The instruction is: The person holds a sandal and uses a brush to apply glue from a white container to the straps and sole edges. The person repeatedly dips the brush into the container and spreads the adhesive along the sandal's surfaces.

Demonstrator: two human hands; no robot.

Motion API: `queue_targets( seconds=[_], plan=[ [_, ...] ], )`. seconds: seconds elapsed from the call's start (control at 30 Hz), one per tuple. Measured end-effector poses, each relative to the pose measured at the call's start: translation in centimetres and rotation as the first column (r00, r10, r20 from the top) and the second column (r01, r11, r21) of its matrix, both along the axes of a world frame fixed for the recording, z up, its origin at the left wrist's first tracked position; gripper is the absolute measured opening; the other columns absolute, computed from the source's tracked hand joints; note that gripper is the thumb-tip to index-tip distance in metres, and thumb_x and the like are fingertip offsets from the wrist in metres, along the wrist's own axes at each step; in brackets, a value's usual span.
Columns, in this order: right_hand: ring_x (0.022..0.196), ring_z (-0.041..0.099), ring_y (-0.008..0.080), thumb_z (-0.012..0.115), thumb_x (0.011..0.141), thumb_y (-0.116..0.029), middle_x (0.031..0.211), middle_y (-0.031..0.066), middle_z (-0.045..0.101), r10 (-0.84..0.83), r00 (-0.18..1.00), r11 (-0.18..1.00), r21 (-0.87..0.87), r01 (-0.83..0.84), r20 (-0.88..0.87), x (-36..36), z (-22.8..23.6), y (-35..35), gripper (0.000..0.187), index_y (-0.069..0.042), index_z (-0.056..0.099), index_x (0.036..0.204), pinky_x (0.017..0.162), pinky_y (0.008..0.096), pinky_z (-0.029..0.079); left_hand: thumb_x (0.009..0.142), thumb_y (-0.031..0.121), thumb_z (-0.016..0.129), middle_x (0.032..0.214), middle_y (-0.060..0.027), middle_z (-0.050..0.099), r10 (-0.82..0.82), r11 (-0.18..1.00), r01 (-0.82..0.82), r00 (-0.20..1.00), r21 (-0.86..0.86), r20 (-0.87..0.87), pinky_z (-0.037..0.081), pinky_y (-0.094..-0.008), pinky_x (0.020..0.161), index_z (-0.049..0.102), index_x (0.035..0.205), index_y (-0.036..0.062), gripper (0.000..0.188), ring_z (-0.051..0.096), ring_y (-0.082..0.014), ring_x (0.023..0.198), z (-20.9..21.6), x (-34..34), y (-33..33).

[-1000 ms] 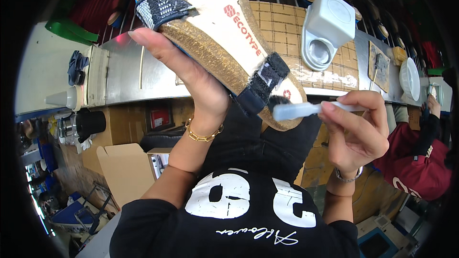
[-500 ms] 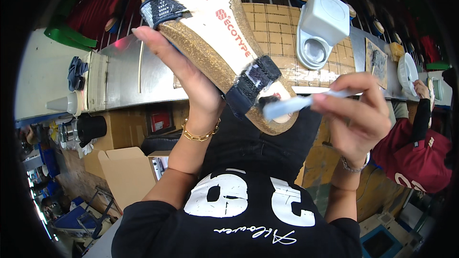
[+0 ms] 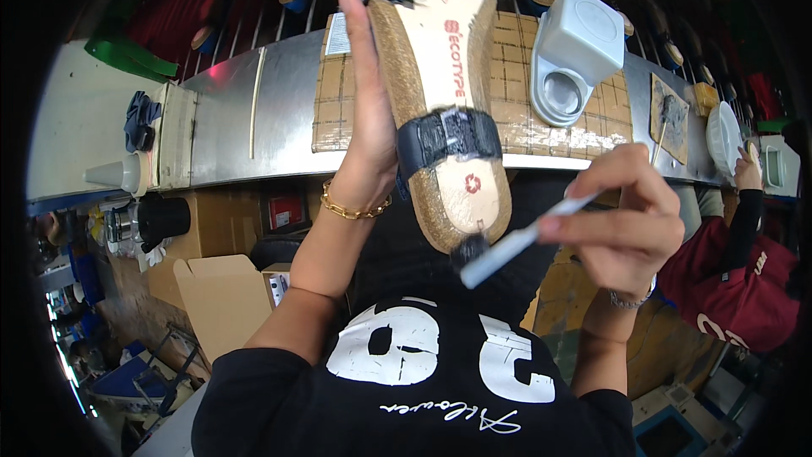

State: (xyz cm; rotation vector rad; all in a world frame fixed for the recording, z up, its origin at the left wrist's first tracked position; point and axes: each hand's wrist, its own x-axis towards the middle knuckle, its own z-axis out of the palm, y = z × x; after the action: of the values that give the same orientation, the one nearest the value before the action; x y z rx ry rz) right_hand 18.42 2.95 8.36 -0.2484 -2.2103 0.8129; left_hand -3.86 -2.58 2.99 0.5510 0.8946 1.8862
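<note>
Along its left side, a cork sandal footbed [image 3: 446, 85] rests in my left hand [image 3: 370, 110]; its pale underside with red print faces me. Dark strap ends are stuck to that underside, and one wide black strap [image 3: 448, 137] crosses it. Between thumb and fingertips, my right hand [image 3: 630, 224] pinches a brush [image 3: 503, 252] with a pale, motion-blurred handle. Its dark bristles are at the lower tip of the footbed, seemingly touching the cork edge. The fingers of my left hand behind the footbed are mostly hidden.
A pale grey pot [image 3: 578, 42] with a round cup stands on a flat cardboard sheet [image 3: 337, 110] on the metal bench [image 3: 224, 118]. Farther right lies a stained board [image 3: 668, 114]. A co-worker in a dark red shirt [image 3: 744, 288] is at the right. An open carton [image 3: 218, 292] sits lower left.
My left hand has turned the footbed more upright and moved it right. The brush has moved down from the side of the footbed to its lower tip.
</note>
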Motion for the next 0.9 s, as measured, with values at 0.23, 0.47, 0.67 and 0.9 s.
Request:
queue_targets(
  seconds=[0.23, 0.47, 0.67, 0.9],
  plan=[
    [0.067, 0.054, 0.0108, 0.078, 0.057, -0.007, 0.079, -0.0009, 0.064, 0.034, 0.999, 0.991, -0.126, -0.033, 0.002, 0.0, -0.2, 0.1, 0.027, -0.017, 0.084, 0.081, 0.065, 0.0274, 0.035, 0.094, 0.081, 0.021, 0.126, -0.0146, 0.065, -0.186, 0.982, 0.185, 0.982, -0.031, -0.034, 0.059, -0.0323, 0.091, 0.048, 0.143, 0.0034, 0.095, 0.069, -0.0166, 0.110, -0.2, 0.0, 0.3],
    [0.070, 0.055, 0.0108, 0.079, 0.059, -0.004, 0.083, 0.0008, 0.065, 0.137, 0.991, 0.970, -0.201, -0.133, 0.005, 0.2, -0.3, 0.9, 0.025, -0.016, 0.084, 0.081, 0.067, 0.0260, 0.035, 0.099, 0.074, 0.021, 0.131, -0.0151, 0.062, -0.287, 0.958, 0.287, 0.958, 0.006, 0.000, 0.056, -0.0323, 0.098, 0.045, 0.145, 0.0042, 0.088, 0.066, -0.0180, 0.116, -0.9, -0.1, 1.1],
    [0.067, 0.054, 0.0113, 0.078, 0.058, -0.003, 0.081, 0.0012, 0.065, 0.103, 0.994, 0.953, -0.291, -0.091, 0.028, 0.0, -0.6, 0.7, 0.025, -0.015, 0.084, 0.078, 0.065, 0.0251, 0.034, 0.101, 0.071, 0.021, 0.130, -0.0148, 0.063, -0.404, 0.909, 0.388, 0.910, 0.153, 0.091, 0.058, -0.0296, 0.094, 0.043, 0.146, 0.0042, 0.084, 0.067, -0.0159, 0.114, -1.2, -0.5, 0.8],
    [0.066, 0.055, 0.0106, 0.078, 0.058, -0.001, 0.080, 0.0012, 0.063, 0.102, 0.995, 0.953, -0.286, -0.097, 0.001, -0.5, -0.8, 1.1, 0.023, -0.013, 0.083, 0.077, 0.059, 0.0239, 0.037, 0.101, 0.070, 0.023, 0.128, -0.0144, 0.064, -0.327, 0.945, 0.326, 0.944, 0.010, 0.046, 0.060, -0.0281, 0.089, 0.044, 0.145, 0.0043, 0.082, 0.069, -0.0146, 0.109, -0.4, 0.7, 0.8]
  ],
)
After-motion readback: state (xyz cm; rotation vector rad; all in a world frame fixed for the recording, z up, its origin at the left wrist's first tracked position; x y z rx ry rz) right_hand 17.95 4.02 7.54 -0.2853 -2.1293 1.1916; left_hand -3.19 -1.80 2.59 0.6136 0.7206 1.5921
